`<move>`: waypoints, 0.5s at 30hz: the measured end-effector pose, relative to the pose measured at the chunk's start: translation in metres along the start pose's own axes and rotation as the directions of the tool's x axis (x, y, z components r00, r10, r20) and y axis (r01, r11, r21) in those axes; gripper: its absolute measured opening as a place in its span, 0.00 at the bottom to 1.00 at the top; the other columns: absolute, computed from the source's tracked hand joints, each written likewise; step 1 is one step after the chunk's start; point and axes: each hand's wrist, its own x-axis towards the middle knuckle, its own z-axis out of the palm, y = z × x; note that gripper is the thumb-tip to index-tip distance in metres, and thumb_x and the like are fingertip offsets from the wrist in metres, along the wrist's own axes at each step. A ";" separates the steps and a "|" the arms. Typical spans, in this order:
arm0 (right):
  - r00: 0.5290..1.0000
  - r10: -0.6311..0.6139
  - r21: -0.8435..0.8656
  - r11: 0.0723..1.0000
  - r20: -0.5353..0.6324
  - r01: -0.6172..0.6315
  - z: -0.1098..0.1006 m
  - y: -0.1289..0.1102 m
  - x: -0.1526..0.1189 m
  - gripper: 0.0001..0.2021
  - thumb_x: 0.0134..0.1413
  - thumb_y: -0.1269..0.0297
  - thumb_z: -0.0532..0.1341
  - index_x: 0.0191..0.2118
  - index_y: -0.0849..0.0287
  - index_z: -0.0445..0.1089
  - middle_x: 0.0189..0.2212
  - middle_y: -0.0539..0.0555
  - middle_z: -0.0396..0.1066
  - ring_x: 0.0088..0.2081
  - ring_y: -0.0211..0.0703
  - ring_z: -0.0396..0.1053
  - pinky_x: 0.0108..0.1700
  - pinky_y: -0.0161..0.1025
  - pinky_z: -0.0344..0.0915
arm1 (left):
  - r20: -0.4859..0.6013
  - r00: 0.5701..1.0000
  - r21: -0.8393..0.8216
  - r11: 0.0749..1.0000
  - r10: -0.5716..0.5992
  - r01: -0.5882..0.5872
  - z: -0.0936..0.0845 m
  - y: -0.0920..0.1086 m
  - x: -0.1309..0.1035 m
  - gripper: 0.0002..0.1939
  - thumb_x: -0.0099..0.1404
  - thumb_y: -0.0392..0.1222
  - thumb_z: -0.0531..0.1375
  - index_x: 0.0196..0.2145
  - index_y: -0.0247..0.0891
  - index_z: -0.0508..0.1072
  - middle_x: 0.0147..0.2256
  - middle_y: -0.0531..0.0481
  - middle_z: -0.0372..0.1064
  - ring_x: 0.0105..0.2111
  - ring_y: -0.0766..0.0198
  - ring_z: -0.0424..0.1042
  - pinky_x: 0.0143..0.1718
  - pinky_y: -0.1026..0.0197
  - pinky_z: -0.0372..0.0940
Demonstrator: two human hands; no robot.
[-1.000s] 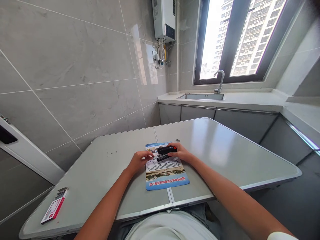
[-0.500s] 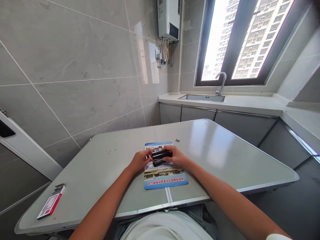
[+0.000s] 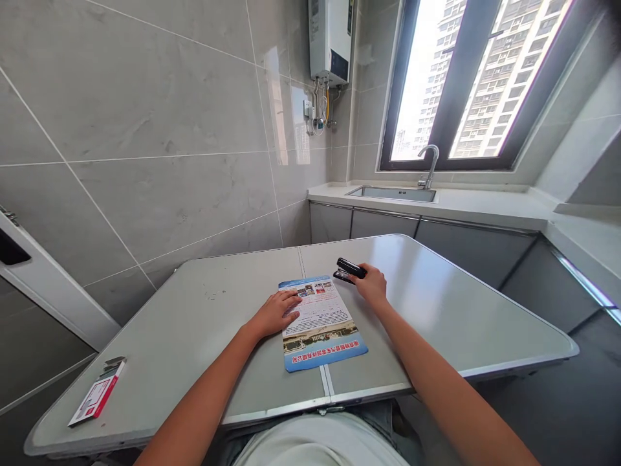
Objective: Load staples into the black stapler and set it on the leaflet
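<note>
A black stapler (image 3: 350,268) is in my right hand (image 3: 372,285), gripped at its rear end. It is beyond the upper right corner of a printed leaflet (image 3: 324,317), its front end pointing left and its jaws apart. The leaflet lies on the table, blue along both ends, with text and small pictures. My left hand (image 3: 276,313) rests on the leaflet's left edge, its fingers stretched over the paper. I cannot tell whether the stapler touches the tabletop.
The pale folding table (image 3: 427,330) has a metal seam down its middle. Small staple-like bits (image 3: 213,294) are scattered at the left. A red and white box (image 3: 99,391) sits near the left corner. Behind are a sink (image 3: 392,193) and a counter (image 3: 495,206).
My right hand has carried the stapler off the leaflet, to the right and away from me. My left hand has let go of the stapler and flattened onto the paper. The staple strip is no longer visible.
</note>
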 end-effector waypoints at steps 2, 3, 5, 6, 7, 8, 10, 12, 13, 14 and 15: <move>1.000 -0.005 -0.041 0.999 0.010 0.006 0.002 0.009 0.003 0.13 0.49 0.61 0.71 0.42 0.55 0.78 0.35 0.58 0.80 0.36 0.53 0.75 0.34 0.41 0.64 | -0.006 1.000 0.001 1.000 -0.007 0.007 -0.002 -0.001 -0.001 0.23 0.73 0.52 0.58 0.63 0.46 0.72 0.67 0.44 0.64 0.66 0.47 0.62 0.68 0.40 0.58; 0.999 -0.011 -0.053 0.999 0.031 0.012 0.004 0.013 0.004 0.13 0.48 0.61 0.71 0.41 0.55 0.79 0.34 0.58 0.80 0.35 0.52 0.75 0.33 0.41 0.64 | -0.009 1.000 -0.002 1.000 -0.003 0.003 -0.003 -0.001 -0.002 0.23 0.73 0.52 0.59 0.62 0.46 0.72 0.66 0.43 0.64 0.66 0.47 0.62 0.68 0.40 0.58; 0.997 -0.020 -0.066 0.997 0.080 0.025 0.008 0.018 0.004 0.11 0.46 0.62 0.72 0.39 0.55 0.78 0.32 0.57 0.79 0.33 0.52 0.75 0.32 0.41 0.63 | -0.012 1.000 -0.012 1.000 0.004 -0.005 -0.006 -0.002 -0.003 0.22 0.73 0.52 0.59 0.61 0.46 0.73 0.66 0.43 0.65 0.66 0.47 0.62 0.67 0.41 0.59; 0.995 -0.027 -0.069 0.997 0.099 0.034 0.010 0.019 0.004 0.11 0.46 0.63 0.72 0.38 0.54 0.78 0.32 0.57 0.79 0.32 0.52 0.74 0.32 0.41 0.63 | -0.012 1.000 -0.015 1.000 0.003 -0.003 -0.007 -0.002 -0.004 0.22 0.73 0.52 0.59 0.61 0.46 0.73 0.66 0.43 0.65 0.66 0.47 0.62 0.67 0.41 0.59; 0.993 -0.040 -0.072 0.996 0.111 0.048 0.012 0.020 0.003 0.11 0.45 0.63 0.73 0.38 0.54 0.78 0.32 0.57 0.79 0.32 0.51 0.74 0.32 0.41 0.63 | -0.009 1.000 -0.016 1.000 0.000 0.000 -0.007 -0.002 -0.004 0.22 0.72 0.52 0.59 0.61 0.46 0.73 0.66 0.43 0.65 0.66 0.47 0.62 0.67 0.41 0.59; 0.991 -0.059 -0.075 0.995 0.123 0.069 0.014 0.020 0.002 0.12 0.44 0.64 0.73 0.39 0.53 0.78 0.33 0.56 0.79 0.33 0.52 0.74 0.32 0.41 0.63 | -0.006 1.000 -0.016 1.000 -0.003 0.003 -0.007 -0.002 -0.004 0.22 0.72 0.53 0.59 0.61 0.46 0.73 0.66 0.44 0.65 0.65 0.47 0.63 0.67 0.41 0.59; 0.983 -0.112 -0.081 0.989 0.143 0.124 0.016 0.018 0.000 0.17 0.44 0.67 0.72 0.44 0.50 0.78 0.36 0.55 0.80 0.35 0.52 0.74 0.35 0.41 0.63 | -0.005 1.000 -0.016 1.000 -0.004 0.003 -0.007 -0.002 -0.004 0.22 0.72 0.53 0.59 0.61 0.47 0.73 0.65 0.44 0.65 0.65 0.47 0.63 0.67 0.41 0.59; 0.972 -0.173 -0.082 0.979 0.160 0.187 0.017 0.015 -0.002 0.23 0.45 0.69 0.70 0.50 0.47 0.77 0.39 0.55 0.80 0.39 0.53 0.74 0.38 0.42 0.64 | -0.013 1.000 -0.019 1.000 0.002 -0.002 -0.006 -0.003 -0.003 0.22 0.72 0.52 0.60 0.60 0.47 0.74 0.65 0.44 0.65 0.65 0.48 0.63 0.67 0.42 0.60; 0.966 -0.199 -0.083 0.973 0.168 0.215 0.017 0.013 -0.004 0.24 0.46 0.70 0.69 0.52 0.46 0.76 0.40 0.55 0.80 0.41 0.54 0.74 0.40 0.43 0.64 | -0.019 1.000 -0.023 1.000 0.005 -0.005 -0.006 -0.003 -0.003 0.22 0.72 0.52 0.60 0.60 0.47 0.74 0.65 0.44 0.66 0.65 0.48 0.63 0.67 0.42 0.60; 0.960 -0.218 -0.085 0.968 0.175 0.235 0.017 0.012 -0.005 0.25 0.46 0.71 0.68 0.53 0.46 0.76 0.41 0.56 0.80 0.43 0.55 0.73 0.42 0.44 0.64 | -0.025 1.000 -0.026 1.000 0.007 -0.008 -0.006 -0.003 -0.003 0.22 0.72 0.52 0.61 0.60 0.46 0.74 0.65 0.44 0.66 0.65 0.48 0.63 0.67 0.43 0.60; 0.957 -0.230 -0.090 0.964 0.178 0.249 0.017 0.010 -0.006 0.26 0.46 0.72 0.67 0.54 0.46 0.76 0.42 0.56 0.80 0.44 0.55 0.73 0.43 0.44 0.64 | -0.032 0.999 -0.030 0.999 0.009 -0.010 -0.006 -0.003 -0.003 0.22 0.71 0.52 0.61 0.60 0.46 0.74 0.64 0.44 0.66 0.65 0.48 0.64 0.67 0.43 0.61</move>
